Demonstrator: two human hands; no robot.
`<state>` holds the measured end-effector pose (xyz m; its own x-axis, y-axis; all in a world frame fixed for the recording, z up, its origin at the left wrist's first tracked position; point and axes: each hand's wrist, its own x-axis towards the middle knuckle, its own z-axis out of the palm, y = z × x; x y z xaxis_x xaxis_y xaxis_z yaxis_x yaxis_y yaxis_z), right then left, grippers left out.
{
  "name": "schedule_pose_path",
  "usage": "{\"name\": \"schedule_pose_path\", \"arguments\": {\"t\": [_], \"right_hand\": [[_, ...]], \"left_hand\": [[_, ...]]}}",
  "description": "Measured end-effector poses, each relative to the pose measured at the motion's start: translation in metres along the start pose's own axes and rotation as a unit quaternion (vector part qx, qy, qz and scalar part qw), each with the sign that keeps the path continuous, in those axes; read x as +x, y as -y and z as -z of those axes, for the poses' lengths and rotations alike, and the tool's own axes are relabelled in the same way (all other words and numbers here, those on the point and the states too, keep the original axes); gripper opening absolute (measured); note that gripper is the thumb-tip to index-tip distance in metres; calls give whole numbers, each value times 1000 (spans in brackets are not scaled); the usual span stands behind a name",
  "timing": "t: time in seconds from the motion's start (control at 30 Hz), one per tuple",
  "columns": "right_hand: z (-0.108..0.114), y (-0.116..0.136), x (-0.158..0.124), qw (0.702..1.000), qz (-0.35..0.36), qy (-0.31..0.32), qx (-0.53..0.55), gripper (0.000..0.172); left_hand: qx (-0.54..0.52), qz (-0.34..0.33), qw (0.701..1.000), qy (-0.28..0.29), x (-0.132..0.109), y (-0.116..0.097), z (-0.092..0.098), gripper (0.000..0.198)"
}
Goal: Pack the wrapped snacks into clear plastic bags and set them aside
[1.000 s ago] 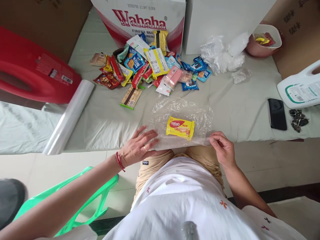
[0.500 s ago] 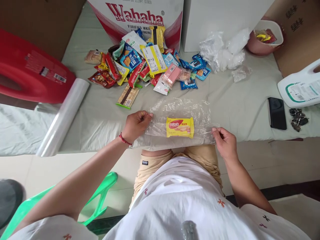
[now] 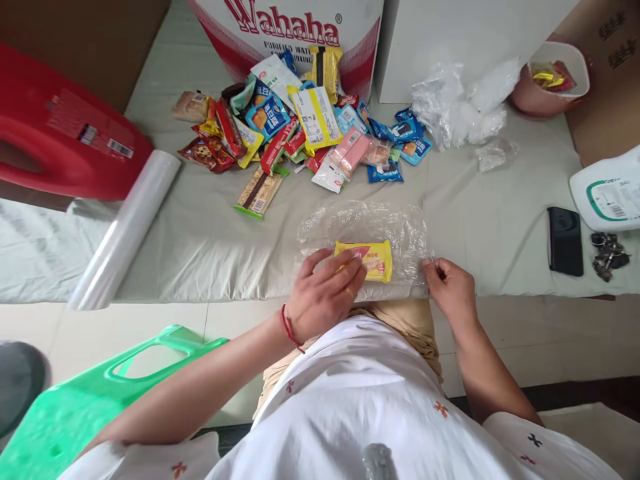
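Observation:
A yellow Nabati wafer packet (image 3: 379, 261) lies flat on a clear, crinkled sheet of plastic wrap (image 3: 370, 217) near the front edge of the cloth-covered surface. Over the packet's left half is my left hand (image 3: 327, 287), its fingers stretched out and covering part of the label. Whether those fingertips press on the wrapper I cannot tell. At the sheet's right edge, my right hand (image 3: 450, 283) pinches the plastic wrap between thumb and finger.
Several packaged snacks (image 3: 315, 120) are heaped before a Wahaha box (image 3: 290, 33). A plastic roll (image 3: 127, 230) and red jug (image 3: 75, 127) stand left. Crumpled plastic (image 3: 460, 107), a pink basket (image 3: 550, 100), white jug (image 3: 610, 190), phone (image 3: 565, 241) and keys (image 3: 607, 255) are right.
My left hand has let go of the sheet's left edge and moved right, onto or just above the wafer packet. My right hand keeps its pinch at the right edge.

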<state>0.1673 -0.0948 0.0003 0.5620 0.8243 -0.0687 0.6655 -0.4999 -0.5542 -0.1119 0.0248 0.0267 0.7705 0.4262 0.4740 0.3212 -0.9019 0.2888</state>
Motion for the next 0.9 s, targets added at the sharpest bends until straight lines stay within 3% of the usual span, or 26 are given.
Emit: {"name": "schedule_pose_path", "arguments": {"t": [0.1, 0.2, 0.3, 0.4, 0.5, 0.57, 0.63, 0.73, 0.9], "right_hand": [[7, 0, 13, 994, 51, -76, -59, 28], [8, 20, 45, 973, 170, -123, -96, 30], [-8, 55, 88, 959, 260, -34, -104, 37], [-34, 85, 126, 956, 258, 38, -133, 47], [-47, 101, 152, 947, 251, 142, -139, 30], [-45, 108, 162, 931, 260, 229, -117, 14], [-35, 116, 166, 913, 294, 271, -82, 9], [-14, 127, 157, 887, 377, 264, -32, 10], [9, 126, 107, 831, 482, 277, 24, 10]], "left_hand": [[8, 44, 999, 23, 7, 14, -23, 33], [-11, 53, 998, 27, 12, 27, -30, 31], [-12, 53, 998, 24, 14, 28, -27, 31], [-8, 53, 998, 26, 15, 26, -25, 31], [-18, 62, 997, 37, 15, 26, -26, 35], [-22, 66, 997, 40, 15, 26, -27, 36], [-13, 69, 997, 39, 14, 26, -27, 34], [14, 66, 997, 39, 14, 23, -25, 31], [30, 74, 995, 55, 14, 18, -24, 35]]}}
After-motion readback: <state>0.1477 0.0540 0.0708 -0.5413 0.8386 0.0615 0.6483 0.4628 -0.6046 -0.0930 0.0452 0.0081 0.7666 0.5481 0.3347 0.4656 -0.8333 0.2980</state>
